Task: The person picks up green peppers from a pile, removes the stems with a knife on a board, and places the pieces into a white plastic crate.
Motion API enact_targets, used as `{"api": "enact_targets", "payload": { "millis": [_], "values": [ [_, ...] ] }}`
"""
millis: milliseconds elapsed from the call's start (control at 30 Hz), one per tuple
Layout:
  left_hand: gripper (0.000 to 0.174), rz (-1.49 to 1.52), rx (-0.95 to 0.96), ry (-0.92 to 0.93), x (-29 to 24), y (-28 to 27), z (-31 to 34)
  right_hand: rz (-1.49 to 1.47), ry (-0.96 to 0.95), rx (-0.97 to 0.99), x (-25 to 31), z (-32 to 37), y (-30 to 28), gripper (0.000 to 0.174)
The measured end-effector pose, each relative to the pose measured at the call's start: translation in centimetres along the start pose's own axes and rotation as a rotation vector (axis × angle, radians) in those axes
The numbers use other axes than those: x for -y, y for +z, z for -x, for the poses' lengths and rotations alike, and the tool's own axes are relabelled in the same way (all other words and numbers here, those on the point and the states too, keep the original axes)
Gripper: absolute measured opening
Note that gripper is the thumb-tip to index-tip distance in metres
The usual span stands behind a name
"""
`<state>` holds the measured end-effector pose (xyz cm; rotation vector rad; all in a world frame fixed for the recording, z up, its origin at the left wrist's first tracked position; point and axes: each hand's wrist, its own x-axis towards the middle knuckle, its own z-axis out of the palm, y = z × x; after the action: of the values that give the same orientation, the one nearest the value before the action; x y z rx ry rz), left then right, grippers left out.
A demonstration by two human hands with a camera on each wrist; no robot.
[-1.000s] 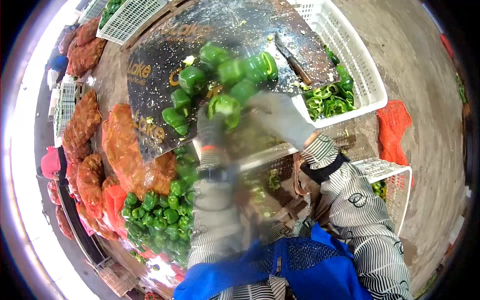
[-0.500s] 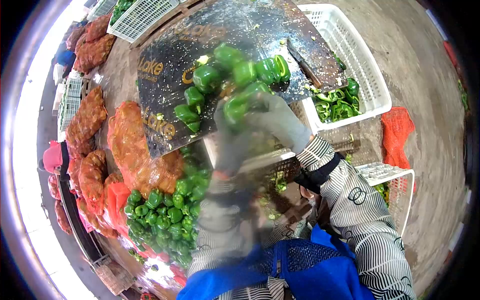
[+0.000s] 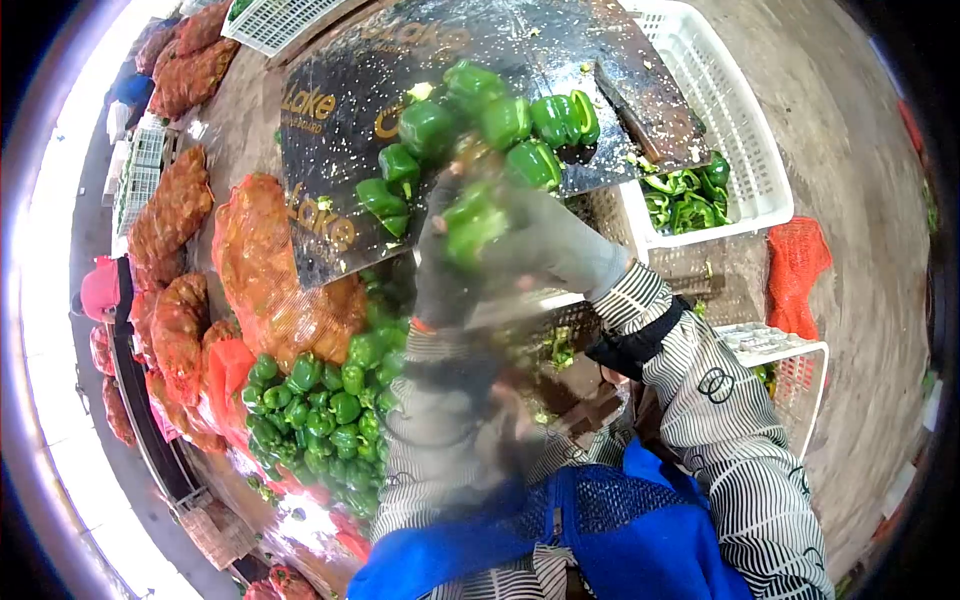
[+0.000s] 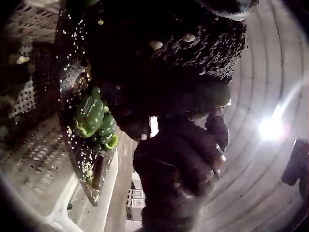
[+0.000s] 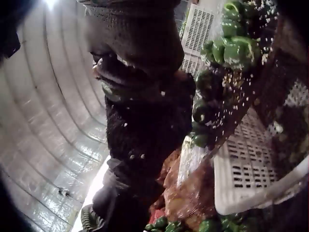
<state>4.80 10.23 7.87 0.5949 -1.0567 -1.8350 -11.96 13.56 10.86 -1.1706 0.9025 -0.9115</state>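
Between my two gloved hands is a green bell pepper (image 3: pixel 474 228), blurred in the head view and held just off the near edge of the black board (image 3: pixel 345 150). My left hand (image 3: pixel 440 265) grips its left side. From the other side, my right hand (image 3: pixel 565 240) holds it, fingers curled in the left wrist view. Only a green sliver of pepper (image 4: pixel 215 98) shows there between the dark gloves. Beyond my hands on the board are several peppers (image 3: pixel 427 128), a slit pepper (image 3: pixel 533 165) and a sliced one (image 3: pixel 565 118). A knife (image 3: pixel 628 112) lies to their right.
A white crate (image 3: pixel 770 170) with cut peppers stands right of the board. A heap of whole peppers (image 3: pixel 320 415) lies at lower left, near mesh sacks (image 3: pixel 275 275). Another crate (image 3: pixel 800 390) and a red mesh bag (image 3: pixel 797 275) are at right. Pale seeds dot the board.
The pepper between my hands has turned, and my hands have shifted a little around it. The slit pepper behind them shows more fully now. The head view has shifted slightly.
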Motion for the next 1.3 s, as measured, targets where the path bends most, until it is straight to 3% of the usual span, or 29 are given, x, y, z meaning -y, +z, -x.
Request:
{"api": "enact_targets", "payload": {
  "millis": [33, 100, 200, 267, 300, 333, 400, 467, 533, 567, 600, 667, 700, 733, 800, 867, 933, 1000, 1067, 1100, 1133, 1200, 1233, 1267, 1300],
  "values": [
    [0.072, -0.160, -0.031, 0.000, -0.5, 0.4, 0.0, -0.001, -0.001, 0.003, -0.6, -0.1, 0.0, 0.044],
    [0.075, -0.078, 0.015, -0.015, -1.2, 0.3, -0.1, -0.060, -0.082, -0.025, -2.2, -0.4, -0.2, 0.044],
    [0.080, -0.018, 0.058, -0.041, -1.8, 1.0, 0.2, -0.156, -0.059, 0.011, -1.8, -0.4, -0.4, 0.038],
    [0.075, -0.209, -0.011, -0.127, -1.8, 1.0, 0.5, -0.170, 0.002, -0.015, -0.1, 0.1, 0.1, 0.035],
    [0.070, -0.434, -0.027, -0.028, -1.2, 0.7, 0.5, -0.183, 0.062, -0.041, 0.6, 0.3, 0.2, 0.033],
    [0.070, -0.434, -0.028, -0.031, -1.1, 0.4, 0.6, -0.185, 0.064, -0.040, -0.9, -0.1, 0.2, 0.033],
    [0.066, -0.840, 0.012, 0.222, -1.5, 0.1, 0.7, 0.350, -0.123, -0.269, -4.1, -1.0, 0.1, 0.035],
    [0.063, -0.356, -0.153, 0.102, -1.8, 0.7, 1.1, 0.497, -0.189, -0.172, -4.7, 0.0, 0.0, 0.039],
    [0.069, 0.012, -0.144, 0.123, -1.4, -1.2, 0.8, 0.692, -0.040, -0.027, -3.0, 0.1, 0.0, 0.041],
    [0.074, 0.188, -0.061, 0.075, -1.0, -2.9, 0.6, 0.878, -0.098, -0.130, -2.0, 0.5, 0.5, 0.038],
    [0.074, 0.181, -0.063, 0.071, -1.2, -2.6, 0.8, 0.870, -0.100, -0.131, -1.8, 0.5, 0.6, 0.038],
    [0.078, -0.046, -0.081, 0.092, -0.9, -1.1, 0.9, 0.390, -0.276, -0.229, -1.4, 0.3, 0.4, 0.037],
    [0.081, -0.203, -0.079, 0.103, -0.9, 0.5, 0.9, 0.197, -0.206, -0.227, 0.0, 0.5, 1.3, 0.029],
    [0.086, -0.548, -0.030, 0.079, -0.9, 0.9, 0.8, 0.199, -0.201, -0.244, -0.4, 0.3, 1.3, 0.029],
    [0.085, -0.229, -0.001, -0.011, -0.1, 1.0, 0.7, 0.272, -0.384, -0.178, -1.6, 0.0, 1.3, 0.022],
    [0.084, -0.096, -0.051, -0.026, 0.1, 1.2, 0.5, 0.274, -0.379, -0.174, -1.2, 0.6, 0.8, 0.017],
    [0.076, 0.202, -0.114, -0.006, 0.2, 0.5, -0.1, 0.152, -0.158, -0.184, -0.2, 1.2, 0.1, 0.016],
    [0.071, 0.437, -0.084, 0.038, 0.5, -1.7, -0.7, 0.148, -0.148, -0.145, -0.5, 1.7, -1.0, 0.021],
    [0.069, 0.443, -0.132, 0.054, 0.5, -2.5, -0.8, 0.845, -0.107, -0.080, -1.6, 2.3, -2.0, 0.035],
    [0.070, 0.428, -0.138, 0.055, 0.4, -1.5, -0.9, 0.797, -0.045, -0.129, -3.1, 1.8, -2.2, 0.053],
    [0.070, 0.417, -0.143, 0.054, 0.3, -0.1, -0.9, 0.798, -0.038, -0.142, -3.8, 1.3, -2.1, 0.053],
    [0.070, 0.222, 0.037, 0.035, 1.0, 1.7, -1.2, -0.007, -0.027, -0.190, -4.2, 0.6, -1.9, 0.060],
    [0.071, 0.083, 0.016, 0.008, 1.4, 2.9, -0.9, -0.007, -0.026, -0.201, -4.0, 0.9, -2.5, 0.060],
    [0.071, -0.148, 0.045, 0.112, 2.6, 3.1, -1.5, 0.067, 0.017, -0.364, -3.5, 1.3, -3.4, 0.057],
    [0.074, -0.225, -0.043, 0.061, 2.1, 5.4, -1.3, 0.141, 0.063, -0.522, -2.6, 1.8, -4.4, 0.053]
  ]
}}
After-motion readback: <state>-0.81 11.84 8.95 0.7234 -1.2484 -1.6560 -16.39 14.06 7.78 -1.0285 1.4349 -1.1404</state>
